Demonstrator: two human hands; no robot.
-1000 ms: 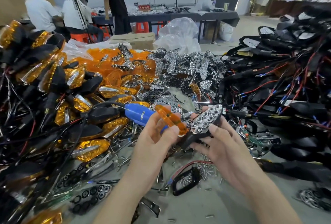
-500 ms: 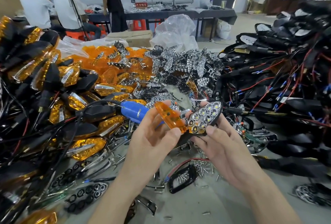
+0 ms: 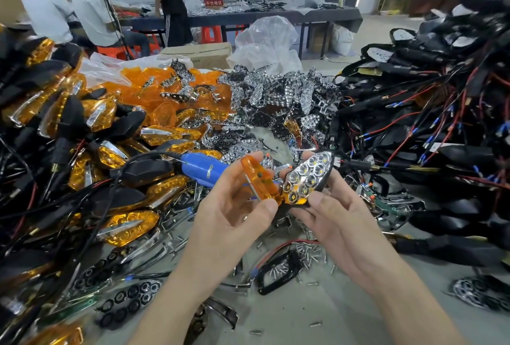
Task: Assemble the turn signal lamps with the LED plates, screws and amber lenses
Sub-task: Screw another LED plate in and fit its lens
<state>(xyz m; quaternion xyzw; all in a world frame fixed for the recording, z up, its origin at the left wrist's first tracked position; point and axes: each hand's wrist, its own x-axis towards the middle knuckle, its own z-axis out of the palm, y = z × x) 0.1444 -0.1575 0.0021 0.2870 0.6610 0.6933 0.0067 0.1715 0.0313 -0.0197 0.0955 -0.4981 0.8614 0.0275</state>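
Amber lens (image 3: pixel 258 179) is being pinched between the thumb and fingers of the left hand (image 3: pixel 234 217), its lower end meeting the lamp (image 3: pixel 309 176) that the right hand (image 3: pixel 339 215) is gripping, LED plate facing up. Both are hovering over loose screws (image 3: pixel 309 252) mid-tabletop (image 3: pixel 345 314); a blue screwdriver (image 3: pixel 202 169) is lying just behind the left hand.

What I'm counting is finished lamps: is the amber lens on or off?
Off. The left hand holds the amber lens tilted beside the lamp, LED plate uncovered.
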